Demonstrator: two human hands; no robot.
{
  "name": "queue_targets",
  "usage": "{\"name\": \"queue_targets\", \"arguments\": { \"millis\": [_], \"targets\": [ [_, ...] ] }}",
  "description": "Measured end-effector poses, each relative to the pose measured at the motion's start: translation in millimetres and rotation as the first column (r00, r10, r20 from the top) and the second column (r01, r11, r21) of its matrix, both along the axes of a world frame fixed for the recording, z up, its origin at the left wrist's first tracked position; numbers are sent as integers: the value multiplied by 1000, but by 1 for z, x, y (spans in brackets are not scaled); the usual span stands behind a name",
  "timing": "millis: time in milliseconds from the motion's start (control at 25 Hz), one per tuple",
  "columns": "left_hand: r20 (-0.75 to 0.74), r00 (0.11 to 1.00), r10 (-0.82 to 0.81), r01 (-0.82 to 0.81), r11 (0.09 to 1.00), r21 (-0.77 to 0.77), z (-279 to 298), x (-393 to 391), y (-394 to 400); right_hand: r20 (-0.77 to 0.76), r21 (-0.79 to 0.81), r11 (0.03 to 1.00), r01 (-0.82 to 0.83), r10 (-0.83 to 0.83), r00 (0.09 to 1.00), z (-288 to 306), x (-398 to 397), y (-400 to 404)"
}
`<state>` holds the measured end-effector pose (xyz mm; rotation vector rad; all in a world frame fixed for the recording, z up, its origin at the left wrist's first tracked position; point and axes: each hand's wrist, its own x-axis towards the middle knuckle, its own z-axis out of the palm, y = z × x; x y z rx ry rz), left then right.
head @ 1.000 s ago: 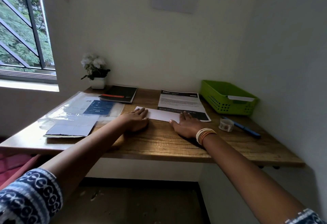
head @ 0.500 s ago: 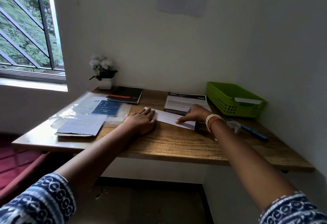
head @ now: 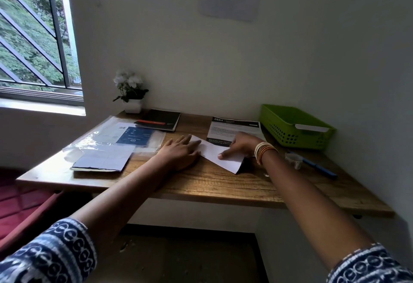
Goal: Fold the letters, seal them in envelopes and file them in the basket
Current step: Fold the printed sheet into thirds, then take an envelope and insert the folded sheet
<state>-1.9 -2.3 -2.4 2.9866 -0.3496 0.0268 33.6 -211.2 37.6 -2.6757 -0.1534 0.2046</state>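
A folded white letter (head: 225, 158) lies on the wooden desk (head: 223, 184), its right end lifted and bent over. My left hand (head: 180, 149) lies flat on the letter's left end. My right hand (head: 240, 146) pinches the right part of the letter, thumb on top. Behind it lies a printed sheet (head: 232, 127) with a black header. The green basket (head: 292, 126) stands at the back right with a white envelope (head: 311, 128) inside it.
A roll of tape (head: 293, 160) and a blue pen (head: 319, 167) lie right of my right wrist. At left lie a clear plastic sleeve (head: 107, 137), a dark booklet (head: 101, 159) and a black notebook (head: 159, 119). A potted white flower (head: 131, 92) stands by the wall.
My right hand went from lying flat on the letter to pinching its right part and drawing it toward me. The left hand stayed flat on the left end.
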Motion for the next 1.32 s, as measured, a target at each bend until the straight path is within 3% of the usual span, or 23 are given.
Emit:
{"name": "queue_targets", "arguments": {
  "millis": [160,280,400,520,640,800,960,1200,1320],
  "targets": [
    [168,985,-43,36,998,48,2,-2,1,-9,233,970,69,-69,998,-6,1,-8],
    [234,969,-80,68,996,56,3,-6,4,114,321,924,206,-254,960,-4,8,-23],
    [232,970,-74,67,997,34,5,-15,14,184,218,928,301,-342,922,-5,5,-32],
    [250,966,-61,50,997,53,9,-32,33,299,-30,932,362,-337,893,-13,-5,-28],
    [275,961,9,-19,999,34,14,-48,63,405,-113,913,391,-317,858,-23,-14,-1],
    [251,953,167,-156,986,-65,12,-62,121,393,-100,985,138,-89,915,-24,-31,69],
    [235,944,230,-205,970,-128,-2,-81,169,436,-23,993,-113,112,893,-27,-63,138],
    [302,894,332,-253,928,-272,-5,-95,198,510,46,872,-488,399,762,-36,-88,185],
    [353,854,381,-252,899,-359,-6,-96,199,550,41,801,-597,481,683,-41,-93,194]
  ]
}}
